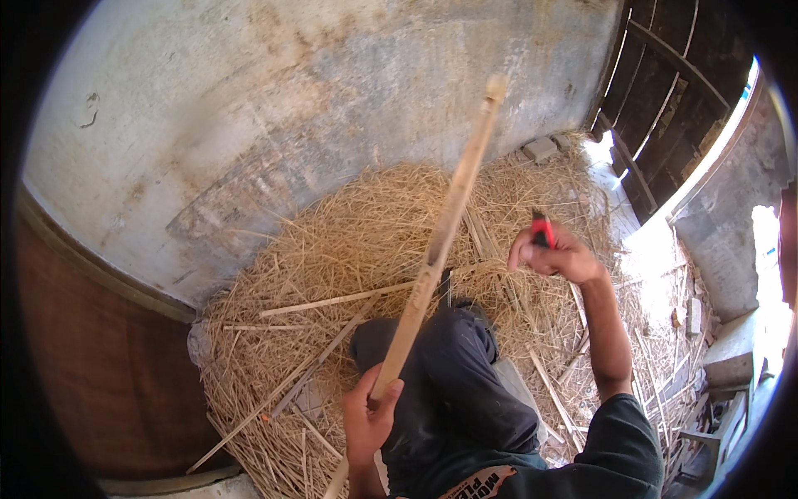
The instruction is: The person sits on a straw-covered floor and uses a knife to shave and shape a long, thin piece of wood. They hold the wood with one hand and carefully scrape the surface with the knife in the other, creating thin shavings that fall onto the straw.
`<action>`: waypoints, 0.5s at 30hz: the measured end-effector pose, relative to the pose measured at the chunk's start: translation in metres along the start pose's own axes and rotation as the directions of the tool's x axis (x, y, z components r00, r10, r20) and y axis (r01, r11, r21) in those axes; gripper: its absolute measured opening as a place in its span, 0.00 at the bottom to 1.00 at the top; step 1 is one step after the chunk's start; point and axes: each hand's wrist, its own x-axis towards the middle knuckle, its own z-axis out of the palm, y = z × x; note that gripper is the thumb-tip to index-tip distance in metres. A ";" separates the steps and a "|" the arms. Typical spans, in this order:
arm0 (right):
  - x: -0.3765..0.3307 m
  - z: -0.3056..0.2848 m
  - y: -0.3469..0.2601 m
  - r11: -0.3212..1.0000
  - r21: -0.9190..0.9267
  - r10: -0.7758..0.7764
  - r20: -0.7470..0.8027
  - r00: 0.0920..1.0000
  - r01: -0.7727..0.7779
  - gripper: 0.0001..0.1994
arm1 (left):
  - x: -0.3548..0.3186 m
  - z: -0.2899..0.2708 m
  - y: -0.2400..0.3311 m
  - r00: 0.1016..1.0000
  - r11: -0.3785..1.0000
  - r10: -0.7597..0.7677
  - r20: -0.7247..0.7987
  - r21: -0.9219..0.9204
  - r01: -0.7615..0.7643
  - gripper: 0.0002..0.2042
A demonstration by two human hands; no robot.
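Bamboo strip (453,208) points toward one o'clock, left hand (366,424) gripping it low; right hand (565,256), three o'clock, clutches red-black tool (543,230). I'd fear that low hold causing swing.

The long, narrow, pale tan wooden strip (407,328) has darker brown patches near its middle. The small, red and black handheld tool (543,231) shows the brightest red. The loose, dry straw (349,233) is golden yellow. The greyish white plastered wall (208,108) carries irregular brown stains. The cloth trousers (465,374) are dark blue-grey, the short-sleeved shirt (619,449) blackish green.
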 end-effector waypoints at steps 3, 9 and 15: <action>-0.003 0.005 0.002 0.821 -0.562 -0.184 -0.425 0.886 -0.099 0.23 | 0.000 -0.006 0.001 1.000 0.998 -0.020 -0.013 -0.059 0.019 0.16; -0.004 0.041 0.000 0.931 -0.365 -0.223 -0.559 0.798 0.005 0.20 | -0.001 -0.005 0.011 0.990 0.986 -0.025 0.139 -0.162 0.048 0.15; 0.000 0.087 -0.020 0.744 -0.605 -0.537 -0.291 0.791 0.283 0.15 | -0.005 0.006 0.018 0.977 0.986 -0.008 0.211 -0.163 0.044 0.16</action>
